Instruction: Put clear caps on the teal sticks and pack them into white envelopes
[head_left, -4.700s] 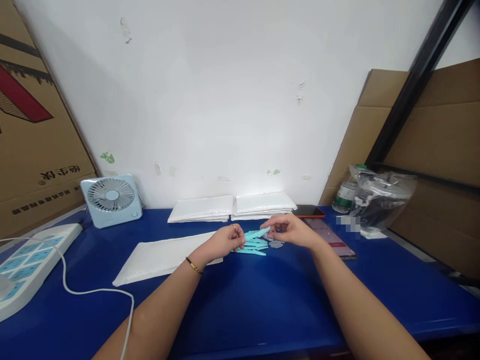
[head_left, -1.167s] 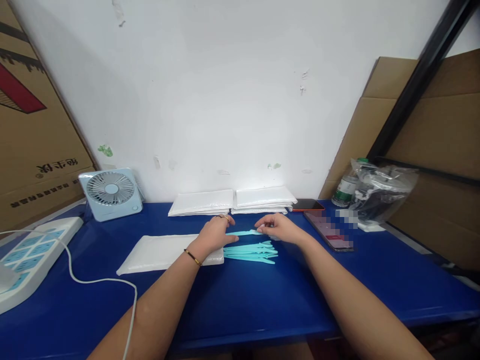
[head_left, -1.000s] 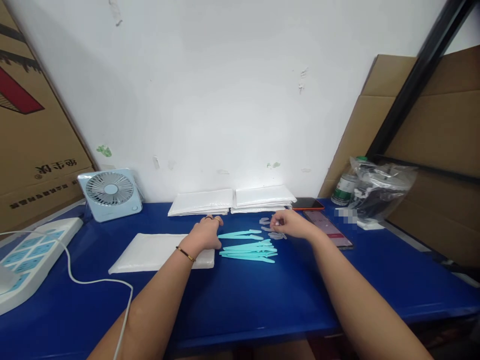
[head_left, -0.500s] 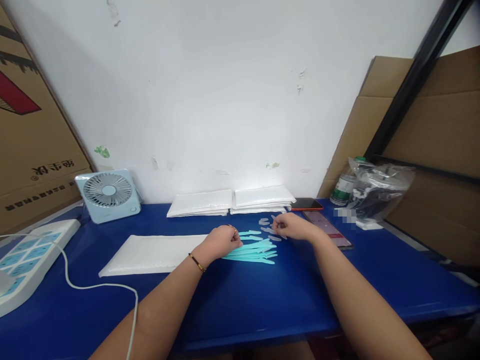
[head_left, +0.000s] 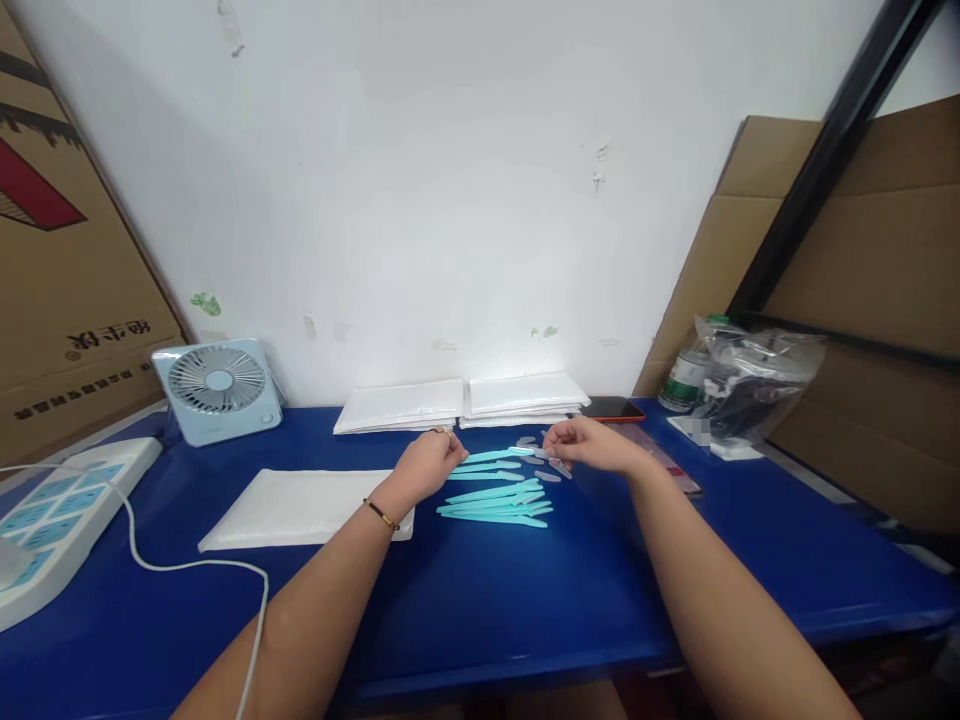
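Note:
My left hand (head_left: pixel 433 462) pinches the near end of a turquoise stick (head_left: pixel 491 456), whose tip points right. My right hand (head_left: pixel 581 443) has its fingers closed on a small clear cap (head_left: pixel 541 453), which meets the tip of that stick. More clear pieces (head_left: pixel 547 477) lie on the blue table under and beside the right fingers. Two turquoise sticks (head_left: pixel 486 475) lie just below the held one, and a bunch of several (head_left: pixel 495 508) lies nearer the front. A white padded envelope (head_left: pixel 300 508) lies flat, partly under my left wrist.
Stacks of white envelopes (head_left: pixel 401 402) (head_left: pixel 525 393) stand by the wall. A blue fan (head_left: pixel 219 385) and a power strip (head_left: pixel 71 510) with a white cable are at left. Phones (head_left: pixel 611 408), a bottle (head_left: pixel 684 380) and a plastic bag (head_left: pixel 754 380) are at right.
My left hand has moved up and slightly left from the bunch, now with a single stick. The right hand has brought a clear cap to its tip.

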